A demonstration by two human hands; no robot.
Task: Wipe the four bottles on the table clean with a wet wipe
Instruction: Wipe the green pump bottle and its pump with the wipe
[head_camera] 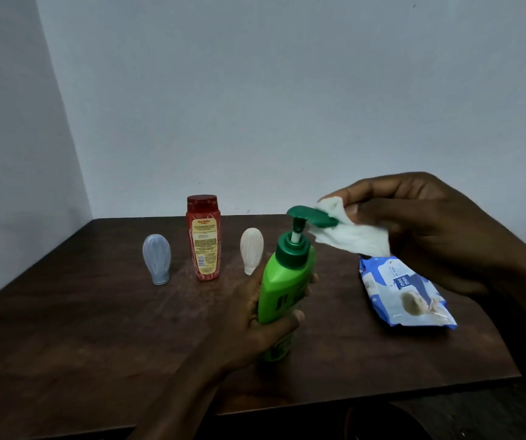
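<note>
Head view: my left hand (255, 315) grips the green plastic pump bottle (282, 290) round its lower body, fingers curled, tilted over the middle of the dark brown wooden desk (96, 312). My right hand (429, 230) pinches a crumpled white wet wipe (350, 236) vs. the tip of the dark green pump head (312, 216). Toward the far edge, in a row & apart: grey-blue bulb-shaped squeeze bottle (157, 258) on its cap, red plastic bottle (203, 238) upright, cream bulb-shaped squeeze bottle (251, 250) on its cap. Blue-and-white soft wipes pack (404, 293) lies flat nr the right edge.
</note>
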